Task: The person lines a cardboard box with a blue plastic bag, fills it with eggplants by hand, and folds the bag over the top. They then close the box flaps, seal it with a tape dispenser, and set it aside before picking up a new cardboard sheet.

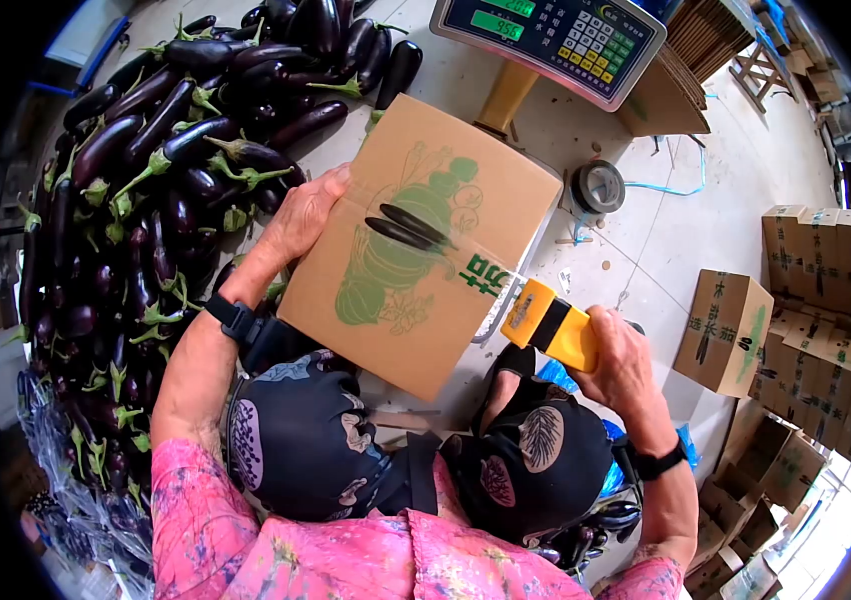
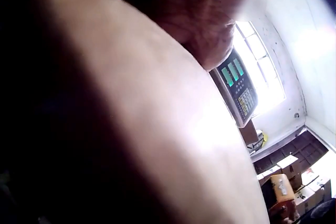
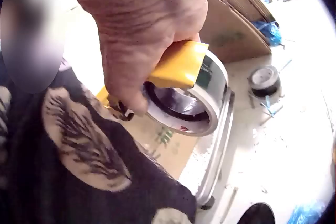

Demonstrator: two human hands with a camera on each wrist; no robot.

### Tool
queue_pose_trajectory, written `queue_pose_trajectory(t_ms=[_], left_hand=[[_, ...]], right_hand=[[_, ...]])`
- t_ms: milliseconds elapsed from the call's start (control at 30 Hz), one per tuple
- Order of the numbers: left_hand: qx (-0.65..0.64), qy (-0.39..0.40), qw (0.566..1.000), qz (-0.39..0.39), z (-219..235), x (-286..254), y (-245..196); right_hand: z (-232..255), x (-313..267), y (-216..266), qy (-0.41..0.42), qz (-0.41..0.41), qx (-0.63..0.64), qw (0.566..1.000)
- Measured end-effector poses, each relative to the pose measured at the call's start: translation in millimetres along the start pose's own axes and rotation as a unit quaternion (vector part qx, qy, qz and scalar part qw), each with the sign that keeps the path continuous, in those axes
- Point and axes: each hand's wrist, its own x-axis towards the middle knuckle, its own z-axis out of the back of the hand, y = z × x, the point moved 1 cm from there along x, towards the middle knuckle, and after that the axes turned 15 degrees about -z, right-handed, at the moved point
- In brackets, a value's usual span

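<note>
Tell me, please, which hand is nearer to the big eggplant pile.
Left. The left hand touches the box, beside the big eggplant pile; the right hand is across the box, gripping the tape dispenser.

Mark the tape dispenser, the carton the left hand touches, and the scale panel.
Tape dispenser (image 1: 552, 326): head view, black band.
Carton (image 1: 416, 262): head view, printed face.
Scale panel (image 1: 548, 38): head view, column of printed characters.

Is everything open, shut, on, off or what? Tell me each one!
Brown cardboard box with green printing: top flaps shut
Yellow-and-black tape dispenser: loaded with tape
Right hand: gripping the dispenser
Left hand: touching the box's edge
Blue digital scale: on, display lit green
Shiny dark-purple eggplants: loose, heaped
Round grey tape roll: lying flat on the floor
</note>
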Motion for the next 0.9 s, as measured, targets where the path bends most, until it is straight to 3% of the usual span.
queue_pose_trajectory(t_ms=[133, 233, 267, 367, 467, 633, 733, 833, 867, 900], left_hand=[[-0.033, -0.005, 0.999, 0.023, -2, -2, 2], [-0.137, 0.011, 0.99, 0.045, -5, -1, 15], [-0.216, 0.008, 0.972, 0.096, -7, -1, -3], [-0.267, 0.032, 0.962, 0.043, -11, -2, 21], [-0.438, 0.023, 0.888, 0.136, -18, 1, 6], [-0.536, 0.043, 0.836, 0.109, -54, 9, -1], [-0.584, 0.076, 0.793, 0.157, -78, 12, 22], [-0.562, 0.061, 0.817, 0.114, -68, 20, 21], [-0.557, 0.047, 0.819, 0.131, -65, 17, 35], [-0.436, 0.073, 0.887, 0.135, -57, 16, 52]], right_hand=[[-49, 13, -25, 0.01, -0.003, 0.063, 0.998], [-78, 25, -28, 0.005, -0.008, 0.121, 0.993], [-87, 30, -27, 0.0, -0.01, 0.144, 0.989], [-109, 38, -23, -0.025, 0.009, 0.215, 0.976], [-114, 27, -27, -0.002, -0.058, 0.205, 0.977], [-55, 2, -35, -0.076, -0.04, 0.138, 0.987], [15, -2, -2, -0.033, -0.072, 0.044, 0.996], [42, 22, 39, -0.014, -0.077, -0.031, 0.996], [45, 33, 58, -0.019, -0.059, -0.047, 0.997], [48, 46, 80, -0.025, -0.041, -0.06, 0.997]])
